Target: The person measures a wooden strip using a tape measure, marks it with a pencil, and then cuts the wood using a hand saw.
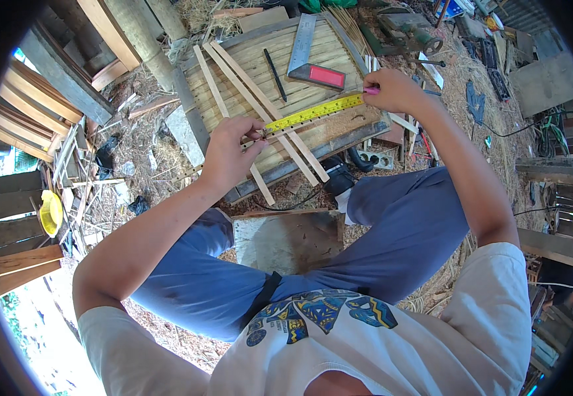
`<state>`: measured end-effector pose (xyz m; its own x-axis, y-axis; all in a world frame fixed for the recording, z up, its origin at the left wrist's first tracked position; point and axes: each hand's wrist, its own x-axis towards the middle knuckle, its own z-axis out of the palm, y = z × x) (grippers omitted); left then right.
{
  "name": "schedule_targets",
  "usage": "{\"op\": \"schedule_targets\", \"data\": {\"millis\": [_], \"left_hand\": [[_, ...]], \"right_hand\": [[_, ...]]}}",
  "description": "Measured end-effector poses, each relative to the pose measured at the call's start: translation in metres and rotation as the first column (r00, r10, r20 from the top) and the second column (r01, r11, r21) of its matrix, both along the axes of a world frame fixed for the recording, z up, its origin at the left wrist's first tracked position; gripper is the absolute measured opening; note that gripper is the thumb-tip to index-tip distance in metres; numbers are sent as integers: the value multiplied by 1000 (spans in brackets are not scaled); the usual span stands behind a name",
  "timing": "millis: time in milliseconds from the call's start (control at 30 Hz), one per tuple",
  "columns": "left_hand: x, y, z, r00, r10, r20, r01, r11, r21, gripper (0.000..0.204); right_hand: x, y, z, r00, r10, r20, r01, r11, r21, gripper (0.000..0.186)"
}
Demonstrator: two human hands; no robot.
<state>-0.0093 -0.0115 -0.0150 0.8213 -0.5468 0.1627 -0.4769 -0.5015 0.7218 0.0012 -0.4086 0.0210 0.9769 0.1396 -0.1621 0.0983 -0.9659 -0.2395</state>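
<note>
One yellow tape measure (316, 113) is spanning wooden strips (309, 157), dead ahead at twelve o'clock!
Left hand (232, 146) is pinching one end, right hand (394, 91) a pink piece (371, 90) at the other; measuring is looking underway, marking likely remaining, black pen (275, 76) lying at the tape's eleven o'clock.

2 bare forearms (161, 221) forward, elbows (105, 280) wide, left hand (235, 146) in fingertip pinch, right hand (395, 92) in curled grip

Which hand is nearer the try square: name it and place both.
Right. The right hand is to the right of the try square, at the right end of the yellow measuring tape; the left hand is farther off, left of the square and nearer the body.
</note>
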Motion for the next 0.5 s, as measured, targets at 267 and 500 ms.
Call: {"op": "schedule_targets", "data": {"millis": [267,500], "left_hand": [[0,1,-1,1000,-2,-15,2,1000,-26,28],[-2,-2,1,1000,28,10,-28,998,-53,27]], "right_hand": [[2,-1,-3,1000,19,17,-19,1000,-6,33],[0,1,0,1000,-3,-1,3,1000,-5,33]]}}
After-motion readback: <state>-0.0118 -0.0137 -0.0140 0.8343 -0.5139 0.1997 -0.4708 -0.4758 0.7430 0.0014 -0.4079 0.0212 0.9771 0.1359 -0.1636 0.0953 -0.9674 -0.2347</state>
